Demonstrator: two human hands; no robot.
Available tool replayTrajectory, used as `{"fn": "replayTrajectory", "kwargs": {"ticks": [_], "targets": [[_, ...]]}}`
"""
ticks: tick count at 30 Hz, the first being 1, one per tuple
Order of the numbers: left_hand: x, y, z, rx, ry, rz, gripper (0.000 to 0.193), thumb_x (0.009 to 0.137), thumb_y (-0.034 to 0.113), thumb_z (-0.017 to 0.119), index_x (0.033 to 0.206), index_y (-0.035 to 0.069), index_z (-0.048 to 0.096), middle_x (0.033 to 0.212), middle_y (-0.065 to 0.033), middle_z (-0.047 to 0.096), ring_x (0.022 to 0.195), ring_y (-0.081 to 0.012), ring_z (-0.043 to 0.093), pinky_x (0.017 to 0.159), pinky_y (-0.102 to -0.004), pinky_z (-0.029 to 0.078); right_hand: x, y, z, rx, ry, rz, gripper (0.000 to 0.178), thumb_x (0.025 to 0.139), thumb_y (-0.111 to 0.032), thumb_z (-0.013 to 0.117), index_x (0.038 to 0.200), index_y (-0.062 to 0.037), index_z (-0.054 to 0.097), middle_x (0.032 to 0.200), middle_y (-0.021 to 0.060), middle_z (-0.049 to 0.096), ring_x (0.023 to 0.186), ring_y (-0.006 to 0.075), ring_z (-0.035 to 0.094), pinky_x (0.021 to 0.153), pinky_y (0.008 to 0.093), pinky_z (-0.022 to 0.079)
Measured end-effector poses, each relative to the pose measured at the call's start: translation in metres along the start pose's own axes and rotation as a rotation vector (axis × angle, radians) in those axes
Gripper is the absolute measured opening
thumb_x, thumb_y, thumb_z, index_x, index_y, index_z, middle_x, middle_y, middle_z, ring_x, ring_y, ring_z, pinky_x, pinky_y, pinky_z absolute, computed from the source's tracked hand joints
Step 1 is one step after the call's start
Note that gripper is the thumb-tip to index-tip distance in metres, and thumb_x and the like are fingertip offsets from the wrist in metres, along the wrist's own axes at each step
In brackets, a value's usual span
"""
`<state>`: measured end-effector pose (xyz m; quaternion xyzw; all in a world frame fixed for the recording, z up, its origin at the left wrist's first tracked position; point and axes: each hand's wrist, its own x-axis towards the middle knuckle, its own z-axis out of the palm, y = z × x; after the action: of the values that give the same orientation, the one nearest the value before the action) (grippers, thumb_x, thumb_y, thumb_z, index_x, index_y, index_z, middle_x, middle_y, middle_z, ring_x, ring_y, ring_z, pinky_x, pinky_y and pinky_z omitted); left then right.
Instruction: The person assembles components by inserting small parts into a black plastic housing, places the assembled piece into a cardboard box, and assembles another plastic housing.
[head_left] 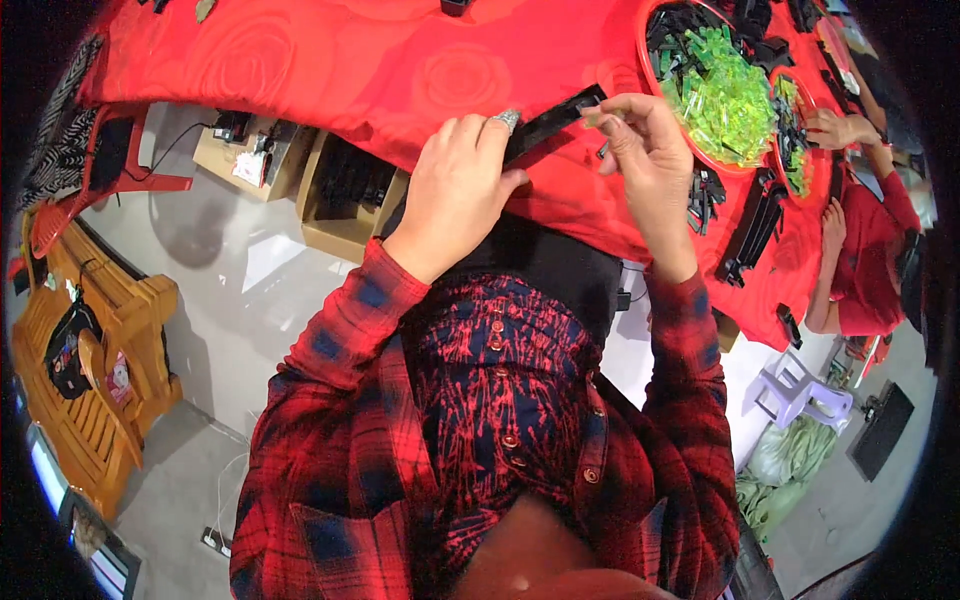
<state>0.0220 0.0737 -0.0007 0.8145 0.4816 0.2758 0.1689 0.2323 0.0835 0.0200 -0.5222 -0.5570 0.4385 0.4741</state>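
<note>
My left hand (458, 185) is closed around the near end of a long, narrow black plastic piece (552, 126), tilted up toward the right over the red tablecloth (400, 60). A silvery ring or similar shiny object shows on its fingers. My right hand (650, 150) is at the piece's far end, thumb and forefinger pinched together. Whatever they hold is too small to name. Just right of that hand stands a red-rimmed basin (655, 75) heaped with translucent yellow-green pieces (725, 95) and dark ones.
Another smaller basin (780, 75) stands at the right, where a co-worker's hand (835, 130) reaches over it. Small black parts (705, 195) and a long black housing (752, 232) lie near the table's right edge. Cardboard boxes (345, 190) sit beneath the table.
</note>
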Motion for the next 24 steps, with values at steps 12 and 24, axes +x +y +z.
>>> {"fn": "replayTrajectory", "kwargs": {"ticks": [12,24], "targets": [[-0.006,-0.005,0.005,-0.066,0.072,-0.086,0.039,0.071,0.014,0.079,0.104,0.004,0.062,0.094,-0.0122,0.057,0.09,-0.0333,0.056,0.079,-0.0424,0.049,0.003,0.025,0.022,-0.353,-0.024,-0.206,0.009,0.089,-0.001,0.066,0.098,-0.0016,0.065,0.083,0.0077,0.064,0.058,0.0126,0.058,0.052,0.027,0.046],[-0.008,-0.004,0.004,-0.083,0.069,-0.127,0.032,0.071,0.013,0.078,0.099,0.006,0.064,0.091,-0.0101,0.057,0.088,-0.0333,0.056,0.077,-0.0424,0.049,-0.004,0.029,0.022,-0.437,-0.089,-0.15,0.012,0.09,-0.002,0.065,0.102,-0.0032,0.062,0.081,0.0095,0.066,0.059,0.0159,0.062,0.053,0.0298,0.049]]}}
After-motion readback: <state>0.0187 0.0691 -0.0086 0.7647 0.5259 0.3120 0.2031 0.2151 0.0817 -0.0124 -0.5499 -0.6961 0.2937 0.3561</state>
